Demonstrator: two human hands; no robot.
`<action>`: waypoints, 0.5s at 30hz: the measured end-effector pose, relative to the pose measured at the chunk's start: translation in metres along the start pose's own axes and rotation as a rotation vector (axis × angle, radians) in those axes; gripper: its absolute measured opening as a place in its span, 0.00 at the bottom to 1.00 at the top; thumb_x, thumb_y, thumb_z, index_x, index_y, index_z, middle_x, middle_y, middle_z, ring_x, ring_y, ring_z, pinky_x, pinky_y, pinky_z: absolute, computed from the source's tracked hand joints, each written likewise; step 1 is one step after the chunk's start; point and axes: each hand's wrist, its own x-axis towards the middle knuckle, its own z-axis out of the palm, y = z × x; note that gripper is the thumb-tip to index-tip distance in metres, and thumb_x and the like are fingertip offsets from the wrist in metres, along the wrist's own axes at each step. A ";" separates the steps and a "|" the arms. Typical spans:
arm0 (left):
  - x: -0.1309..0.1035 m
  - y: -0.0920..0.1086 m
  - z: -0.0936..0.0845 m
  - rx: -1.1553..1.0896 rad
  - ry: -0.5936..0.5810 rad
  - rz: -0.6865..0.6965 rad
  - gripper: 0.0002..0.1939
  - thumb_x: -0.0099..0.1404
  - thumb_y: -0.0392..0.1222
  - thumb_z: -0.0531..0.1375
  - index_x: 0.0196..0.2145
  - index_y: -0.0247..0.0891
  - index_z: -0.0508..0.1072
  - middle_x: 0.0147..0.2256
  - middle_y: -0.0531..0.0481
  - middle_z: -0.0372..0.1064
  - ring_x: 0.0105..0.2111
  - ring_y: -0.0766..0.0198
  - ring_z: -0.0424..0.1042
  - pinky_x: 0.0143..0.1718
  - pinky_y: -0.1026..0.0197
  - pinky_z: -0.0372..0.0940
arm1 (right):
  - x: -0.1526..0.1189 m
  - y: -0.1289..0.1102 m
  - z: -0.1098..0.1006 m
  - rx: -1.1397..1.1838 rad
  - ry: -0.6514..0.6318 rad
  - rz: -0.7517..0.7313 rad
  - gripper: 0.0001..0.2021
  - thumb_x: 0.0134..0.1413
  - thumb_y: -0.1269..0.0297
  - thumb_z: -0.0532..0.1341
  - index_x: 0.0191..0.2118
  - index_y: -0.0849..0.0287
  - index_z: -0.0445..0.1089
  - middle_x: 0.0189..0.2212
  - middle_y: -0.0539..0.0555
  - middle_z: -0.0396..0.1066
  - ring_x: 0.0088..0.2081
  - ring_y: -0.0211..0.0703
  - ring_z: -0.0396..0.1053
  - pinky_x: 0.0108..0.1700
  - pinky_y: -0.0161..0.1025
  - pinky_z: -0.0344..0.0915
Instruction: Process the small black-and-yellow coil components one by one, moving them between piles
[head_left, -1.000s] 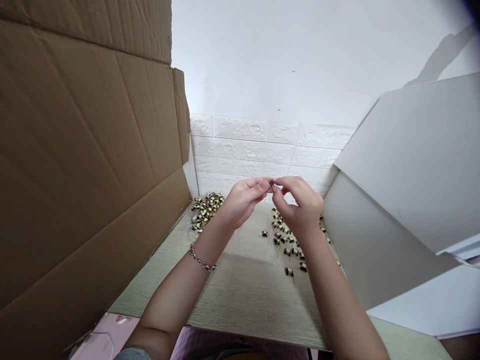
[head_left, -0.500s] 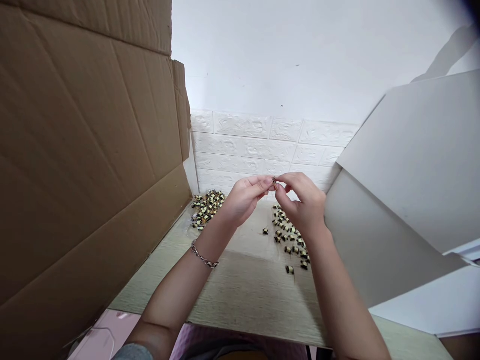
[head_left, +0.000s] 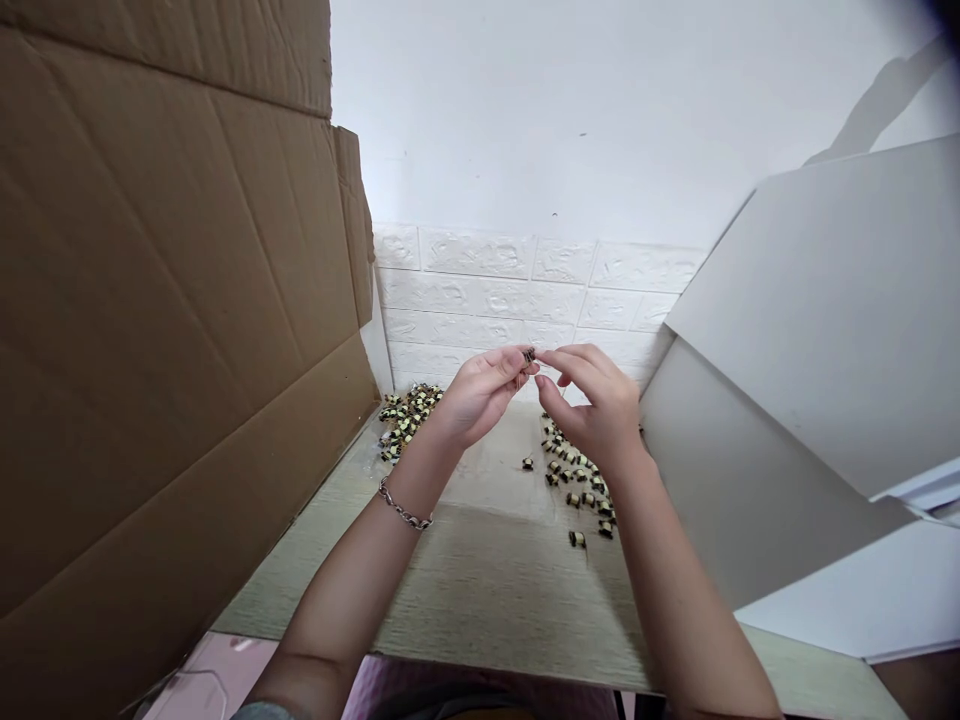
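Note:
My left hand (head_left: 484,395) pinches a small wire-wound coil bobbin (head_left: 529,355) between thumb and fingers, above the far part of the table. Thin copper-coloured wire ends hang below it. My right hand (head_left: 592,400) is just to the right, its thumb and index finger apart, with the index fingertip close to the bobbin; whether it touches I cannot tell. A heap of similar black and pale-yellow bobbins (head_left: 409,415) lies behind my left wrist. More bobbins (head_left: 574,465) are spread beside my right wrist, partly hidden by it. One single bobbin (head_left: 528,463) sits between the groups.
A tall cardboard sheet (head_left: 187,250) walls off the left side. White panels (head_left: 810,330) stand along the right. A white brick-patterned wall (head_left: 480,260) closes the back of the wooden table (head_left: 465,590).
My right thumb and index finger have parted from the piece they were pinching together with my left hand. The bobbin now shows more clearly in my left fingertips.

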 end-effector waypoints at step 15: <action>-0.001 -0.003 -0.003 -0.012 -0.049 -0.033 0.11 0.53 0.42 0.60 0.32 0.31 0.71 0.30 0.49 0.65 0.31 0.71 0.63 0.37 0.65 0.57 | 0.000 -0.003 0.003 -0.012 0.107 0.010 0.06 0.48 0.72 0.58 0.33 0.56 0.68 0.29 0.52 0.67 0.32 0.35 0.66 0.33 0.34 0.65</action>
